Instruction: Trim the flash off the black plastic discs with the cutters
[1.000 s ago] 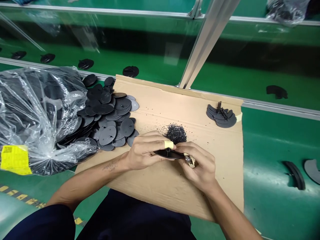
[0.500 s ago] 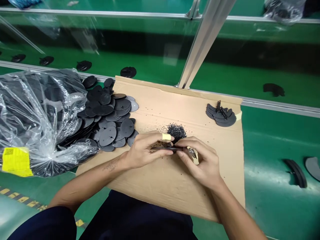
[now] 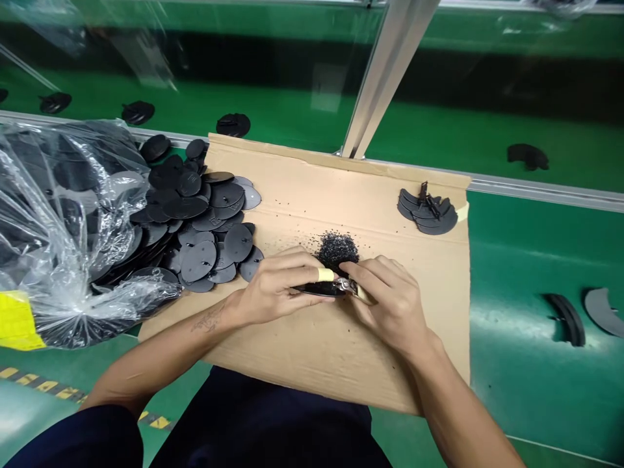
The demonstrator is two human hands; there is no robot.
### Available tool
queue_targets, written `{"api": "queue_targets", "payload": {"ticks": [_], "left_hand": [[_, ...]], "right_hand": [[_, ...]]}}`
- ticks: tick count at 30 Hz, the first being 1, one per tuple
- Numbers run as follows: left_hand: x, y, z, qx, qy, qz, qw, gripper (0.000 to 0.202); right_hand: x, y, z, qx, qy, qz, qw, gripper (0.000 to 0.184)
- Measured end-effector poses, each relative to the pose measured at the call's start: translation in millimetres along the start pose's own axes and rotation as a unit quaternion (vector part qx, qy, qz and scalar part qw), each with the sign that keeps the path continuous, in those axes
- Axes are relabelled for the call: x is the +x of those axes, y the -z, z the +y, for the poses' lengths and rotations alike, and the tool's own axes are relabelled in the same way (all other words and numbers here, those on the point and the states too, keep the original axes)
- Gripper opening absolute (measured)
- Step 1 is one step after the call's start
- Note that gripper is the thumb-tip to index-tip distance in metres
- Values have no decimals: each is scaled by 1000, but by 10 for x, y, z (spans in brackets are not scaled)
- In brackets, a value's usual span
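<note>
My left hand [image 3: 275, 286], a yellow wrap on one finger, is closed on a thin black oval plate [image 3: 316, 288] held almost level above the cardboard. My right hand [image 3: 390, 299] is closed around a small pair of nippers [image 3: 346, 285] with pale handles. Their metal jaws are at the right end of the plate, close to my left fingertips; whether they bite on it I cannot tell. Just beyond both hands lies a heap of tiny black scraps [image 3: 337, 249]. Many similar black plates [image 3: 197, 259] are piled to the left.
The cardboard sheet [image 3: 292, 351] lies under my hands. A clear plastic bag of plates [image 3: 63, 195] stands at the left. Overlapping curved black pieces [image 3: 436, 224] rest at the back right. Behind rises a metal post [image 3: 385, 78]; a curved black part [image 3: 568, 318] lies on the green surface.
The nippers have swung from inside my right palm to the right end of the plate, and my right fingers have let go of the plate. The view has shifted slightly.
</note>
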State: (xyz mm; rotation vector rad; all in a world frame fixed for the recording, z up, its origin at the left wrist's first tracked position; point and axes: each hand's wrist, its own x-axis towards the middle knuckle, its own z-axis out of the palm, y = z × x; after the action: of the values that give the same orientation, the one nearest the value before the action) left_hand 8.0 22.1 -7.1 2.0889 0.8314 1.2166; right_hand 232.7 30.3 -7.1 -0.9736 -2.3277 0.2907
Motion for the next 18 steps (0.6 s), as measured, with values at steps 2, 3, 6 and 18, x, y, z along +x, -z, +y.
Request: {"api": "queue_targets", "payload": {"ticks": [2, 3, 6, 18], "left_hand": [[-2, -4, -7, -1, 3, 0, 1000, 21], [-3, -7, -10, -2, 5, 1, 1000, 21], [-9, -21, -15, -3, 1, 5, 1000, 21], [-17, -43, -17, 47, 12, 8, 999, 20]], "right_hand": [[-7, 0, 13, -18, 2, -4, 1000, 23], [-9, -1, 18, -30, 5, -6, 1000, 23], [-13, -13, 19, -59, 12, -4, 998, 20], [-9, -6, 31, -116, -22, 18, 993, 21]]}}
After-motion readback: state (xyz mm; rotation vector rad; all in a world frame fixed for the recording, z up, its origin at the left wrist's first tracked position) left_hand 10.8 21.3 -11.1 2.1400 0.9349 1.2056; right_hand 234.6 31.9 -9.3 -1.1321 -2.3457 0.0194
